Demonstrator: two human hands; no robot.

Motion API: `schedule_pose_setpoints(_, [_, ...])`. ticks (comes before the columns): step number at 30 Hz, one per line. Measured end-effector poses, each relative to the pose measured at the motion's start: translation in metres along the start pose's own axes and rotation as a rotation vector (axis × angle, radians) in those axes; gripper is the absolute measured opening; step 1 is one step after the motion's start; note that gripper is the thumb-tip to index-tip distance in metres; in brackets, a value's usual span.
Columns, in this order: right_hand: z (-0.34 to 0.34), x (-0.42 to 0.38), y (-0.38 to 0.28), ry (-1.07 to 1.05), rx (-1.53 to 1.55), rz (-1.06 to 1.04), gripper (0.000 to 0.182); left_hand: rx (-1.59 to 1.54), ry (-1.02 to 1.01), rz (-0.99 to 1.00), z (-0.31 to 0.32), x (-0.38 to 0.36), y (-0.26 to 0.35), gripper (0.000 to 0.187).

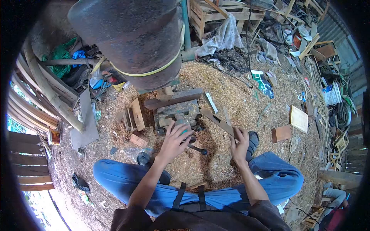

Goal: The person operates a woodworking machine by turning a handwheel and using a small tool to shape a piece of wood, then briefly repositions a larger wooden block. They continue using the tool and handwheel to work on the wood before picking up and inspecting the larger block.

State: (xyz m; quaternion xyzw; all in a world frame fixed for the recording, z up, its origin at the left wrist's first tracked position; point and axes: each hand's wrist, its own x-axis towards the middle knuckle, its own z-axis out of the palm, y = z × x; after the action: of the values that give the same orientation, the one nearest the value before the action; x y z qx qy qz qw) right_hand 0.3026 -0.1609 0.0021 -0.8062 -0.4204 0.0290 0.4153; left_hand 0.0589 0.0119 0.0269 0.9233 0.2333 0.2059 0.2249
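Note:
My left hand (175, 139) rests with its fingers spread over the front of a metal vise-like machine (178, 112) on the ground. A dark handle with a black knob (204, 152) sticks out beside it. In my right hand (240, 145) is one end of a flat brown wooden piece (218, 122) with a dark slot near its far end. Behind the machine's top lies a dark wooden bar (173, 98), just below a large rusty metal drum (135, 38) with a yellow strap.
Wood blocks (137, 112) stand left of the machine. A reddish block (281, 133) and a pale block (298, 119) lie right on shavings. Wooden crates (231, 16) stand behind. Another person (335, 206) is partly visible at lower right.

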Motion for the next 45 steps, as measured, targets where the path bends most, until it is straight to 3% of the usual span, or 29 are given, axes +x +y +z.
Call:
schedule_pose_setpoints(4, [0.038, -0.025, 0.046, -0.087, -0.01, 0.067, 0.033, -0.025, -0.047, -0.01, 0.018, 0.006, 0.003, 0.027])
schedule_pose_setpoints(7, [0.06, -0.049, 0.092, -0.391, -0.055, 0.248, 0.036, 0.009, -0.123, -0.038, 0.03, 0.016, 0.005, 0.026])
schedule_pose_setpoints(8, [0.056, -0.047, 0.095, -0.394, -0.065, 0.251, 0.036, 0.035, -0.179, -0.026, 0.033, 0.022, 0.002, 0.026])
schedule_pose_setpoints(10, [0.054, -0.026, 0.087, -0.629, -0.117, 0.383, 0.034, 0.007, -0.185, -0.052, 0.035, 0.042, 0.007, 0.027])
schedule_pose_setpoints(11, [0.056, -0.014, 0.08, -0.626, -0.116, 0.385, 0.034, -0.013, -0.193, -0.081, 0.036, 0.053, 0.009, 0.028])
schedule_pose_setpoints(13, [0.066, 0.011, 0.067, -0.478, -0.185, 0.088, 0.038, -0.006, -0.128, -0.036, 0.044, 0.064, 0.008, 0.028])
schedule_pose_setpoints(17, [0.126, 0.07, 0.068, -0.302, 0.034, 0.071, 0.045, -0.113, -0.159, -0.144, 0.039, 0.089, 0.007, 0.028])
schedule_pose_setpoints(19, [0.16, 0.091, 0.073, -0.227, -0.103, 0.061, 0.053, -0.154, -0.153, -0.176, 0.041, 0.09, 0.003, 0.028])
schedule_pose_setpoints(23, [0.191, 0.098, 0.071, -0.361, -0.308, 0.277, 0.05, -0.213, -0.159, -0.144, 0.032, 0.086, -0.005, 0.026])
schedule_pose_setpoints(25, [0.188, 0.086, 0.066, -0.345, -0.256, 0.269, 0.045, -0.211, -0.148, -0.144, 0.023, 0.079, -0.01, 0.025])
schedule_pose_setpoints(29, [0.161, 0.077, 0.064, -0.305, -0.284, 0.026, 0.041, -0.218, -0.138, -0.134, 0.001, 0.066, -0.017, 0.024])
schedule_pose_setpoints(31, [0.146, 0.079, 0.053, -0.482, -0.015, 0.266, 0.034, -0.187, -0.109, -0.075, -0.011, 0.051, -0.022, 0.026])
schedule_pose_setpoints(33, [0.133, 0.068, 0.035, -0.454, 0.078, 0.206, 0.033, -0.178, -0.078, -0.111, -0.026, 0.036, -0.025, 0.027])
schedule_pose_setpoints(35, [0.123, 0.057, 0.012, -0.193, 0.111, -0.122, 0.039, -0.162, -0.032, -0.18, -0.038, 0.02, -0.032, 0.03])
schedule_pose_setpoints(39, [0.124, 0.072, -0.044, -0.266, 0.114, -0.258, 0.039, -0.224, 0.128, -0.364, -0.015, -0.002, -0.06, 0.049])
schedule_pose_setpoints(45, [0.19, 0.099, -0.068, -0.256, -0.036, -0.372, 0.047, -0.252, 0.252, -0.343, 0.029, -0.004, -0.095, 0.059])
